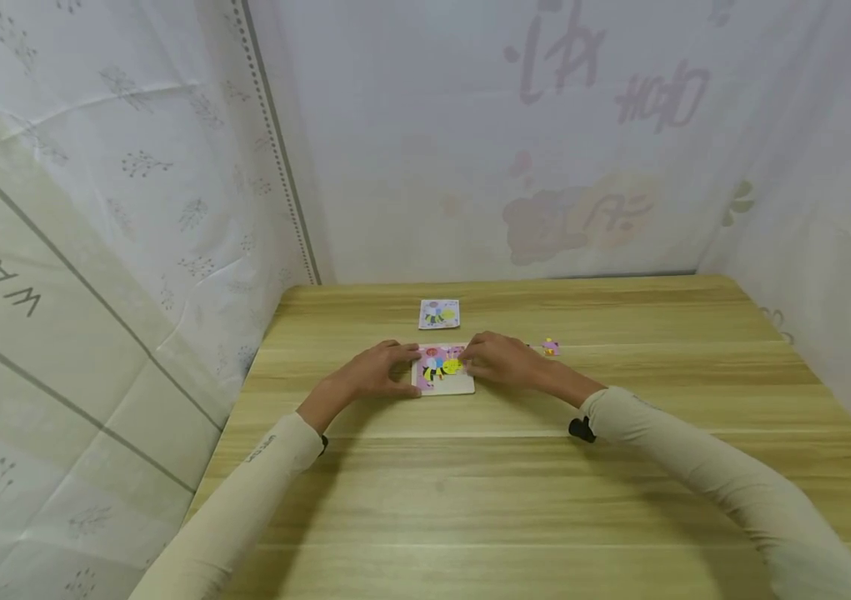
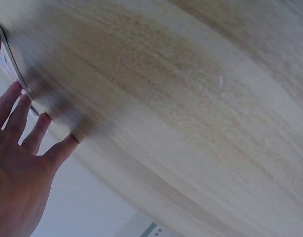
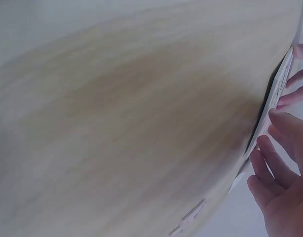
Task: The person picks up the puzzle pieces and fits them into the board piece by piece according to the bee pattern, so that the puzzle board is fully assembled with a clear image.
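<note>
A flat puzzle board (image 1: 446,387) with a bee picture lies on the wooden table. Its lower right part is bare and pale. My left hand (image 1: 380,371) spans the board's left edge, thumb at the near corner; in the left wrist view its fingers (image 2: 39,129) are spread and fairly straight. Over the right edge sits my right hand (image 1: 503,360), fingertips on the picture near the bee's yellow head. In the right wrist view the right thumb and forefinger (image 3: 284,121) come close together at the board's edge; I cannot tell whether they pinch a piece.
Behind the board lies a small card (image 1: 439,314) with a matching bee picture. Loose pink and yellow puzzle pieces (image 1: 551,347) lie right of my right hand. The table (image 1: 440,492) ends at a hanging cloth (image 1: 425,167), with printed cloth at both sides.
</note>
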Motion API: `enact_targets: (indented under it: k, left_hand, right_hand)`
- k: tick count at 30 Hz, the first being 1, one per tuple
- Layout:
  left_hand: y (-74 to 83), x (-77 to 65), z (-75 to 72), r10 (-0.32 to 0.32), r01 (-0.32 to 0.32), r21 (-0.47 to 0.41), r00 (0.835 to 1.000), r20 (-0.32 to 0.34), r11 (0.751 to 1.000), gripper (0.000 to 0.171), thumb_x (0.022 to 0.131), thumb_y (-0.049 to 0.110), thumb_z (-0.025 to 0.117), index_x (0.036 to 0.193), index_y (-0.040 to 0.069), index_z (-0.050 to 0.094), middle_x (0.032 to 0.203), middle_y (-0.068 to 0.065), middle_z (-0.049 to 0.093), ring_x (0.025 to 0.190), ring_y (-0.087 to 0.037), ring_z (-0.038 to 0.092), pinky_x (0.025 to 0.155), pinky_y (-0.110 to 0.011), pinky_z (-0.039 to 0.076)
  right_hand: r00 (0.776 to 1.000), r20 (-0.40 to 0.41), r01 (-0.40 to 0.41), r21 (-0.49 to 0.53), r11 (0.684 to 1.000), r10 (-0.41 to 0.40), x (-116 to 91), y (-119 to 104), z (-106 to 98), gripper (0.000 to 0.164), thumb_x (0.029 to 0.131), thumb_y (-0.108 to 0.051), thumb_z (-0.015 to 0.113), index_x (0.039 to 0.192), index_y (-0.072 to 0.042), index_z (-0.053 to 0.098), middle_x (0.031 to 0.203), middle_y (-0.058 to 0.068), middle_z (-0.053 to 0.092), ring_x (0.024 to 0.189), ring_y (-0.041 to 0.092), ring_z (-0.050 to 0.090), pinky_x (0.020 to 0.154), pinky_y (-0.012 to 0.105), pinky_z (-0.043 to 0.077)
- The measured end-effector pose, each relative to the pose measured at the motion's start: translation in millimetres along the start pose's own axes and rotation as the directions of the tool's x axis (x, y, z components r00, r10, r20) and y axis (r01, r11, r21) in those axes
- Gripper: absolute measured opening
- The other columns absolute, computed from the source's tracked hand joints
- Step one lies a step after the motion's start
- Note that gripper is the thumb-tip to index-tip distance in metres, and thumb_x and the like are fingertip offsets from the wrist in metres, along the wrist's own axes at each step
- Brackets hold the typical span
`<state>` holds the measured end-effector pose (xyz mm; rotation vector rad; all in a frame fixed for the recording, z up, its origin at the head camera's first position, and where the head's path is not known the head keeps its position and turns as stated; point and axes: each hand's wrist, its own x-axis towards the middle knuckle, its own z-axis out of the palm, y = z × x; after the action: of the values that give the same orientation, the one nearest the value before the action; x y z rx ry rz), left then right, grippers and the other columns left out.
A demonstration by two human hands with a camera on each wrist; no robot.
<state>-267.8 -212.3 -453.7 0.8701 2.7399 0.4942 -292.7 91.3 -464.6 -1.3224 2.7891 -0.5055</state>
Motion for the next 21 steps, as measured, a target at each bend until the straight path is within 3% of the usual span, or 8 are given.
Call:
enact_targets:
  k: [7,12,21]
  left_hand:
    - [-2.8,-3.2,4.8,-0.017,0.017,-0.003,1.0,0.006,1.0,0.078,0.091,0.051,0.078,0.153,0.013,0.053,0.163,-0.005,0.043,0.15,-0.035,0.037,0.121,-0.055,0.033]
    - [-5.1,-1.9,7.1,0.006,-0.006,-0.001,1.0,-0.012,1.0,0.077,0.091,0.052,0.078,0.153,0.012,0.054,0.162,-0.005,0.044,0.149,-0.034,0.038,0.12,-0.054,0.034]
    - [-5.1,0.9,3.4,0.01,-0.01,-0.003,1.0,-0.015,1.0,0.078,0.09,0.054,0.078,0.153,0.014,0.054,0.162,-0.004,0.044,0.149,-0.033,0.038,0.12,-0.054,0.034]
  right_hand:
    - [1.0,-0.012,0.011,0.004,1.0,-0.011,-8.8,8.5,-1.2,0.024,0.1,-0.02,0.072,0.12,-0.007,0.077,0.118,0.01,0.071,0.111,0.024,0.065,0.093,0.042,0.057]
    - [0.999,-0.013,-0.04,0.008,0.999,0.04,-17.1,14.5,-9.5,0.027,0.099,-0.017,0.072,0.124,-0.006,0.075,0.122,0.01,0.07,0.117,0.025,0.064,0.098,0.045,0.056]
    - [0.995,-0.063,-0.083,-0.005,0.997,0.083,-36.1,37.3,-19.4,0.03,0.097,-0.017,0.075,0.125,-0.005,0.074,0.123,0.013,0.068,0.113,0.028,0.064,0.091,0.046,0.057]
